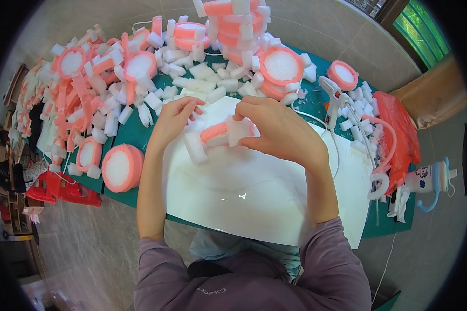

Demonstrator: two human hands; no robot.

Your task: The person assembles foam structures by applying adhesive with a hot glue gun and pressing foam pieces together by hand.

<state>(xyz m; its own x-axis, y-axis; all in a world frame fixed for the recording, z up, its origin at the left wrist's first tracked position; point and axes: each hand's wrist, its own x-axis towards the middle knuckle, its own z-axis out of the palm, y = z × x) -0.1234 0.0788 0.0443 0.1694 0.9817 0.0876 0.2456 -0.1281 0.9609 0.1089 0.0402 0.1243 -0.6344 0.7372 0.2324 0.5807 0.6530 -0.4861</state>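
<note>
Hands over a white board [254, 192] lying on a green table [135, 132], both working one foam piece.

Foam piece [220, 135]: pink strip with white blocks stuck to it, lying on the board just above the centre of the view, tilted down toward 8 o'clock. A white block at its lower end touches the board.

Right hand [277, 129]: comes in from 5 o'clock, palm down, fingers curled over the upper right end of the foam piece and pinching a white block there.

Left hand [174, 122]: comes in from 7 o'clock, fingers bent, tips resting at the top edge of the board, at 10 o'clock from the foam piece. It touches loose white foam blocks [192, 83] there; whether it grips one cannot be told.

Glue gun [334, 101]: white, lying on the table at 2 o'clock from the right hand, its cord running down across the board's right side.

Foam rings [281, 66]: round, pink rim with white middle, heaped with more white blocks along the far side of the table from 9 to 1 o'clock. One ring [122, 167] lies alone at 9 o'clock from the left forearm, at the table's near edge.

Red bag [399, 135]: at 3 o'clock, on the table's right end, with a pink foam strip [386, 150] curving beside it.

Bottle [430, 179]: white and blue with a handle, lying at 4 o'clock past the bag.

Red box [62, 187]: on the floor at 8 o'clock.
</note>
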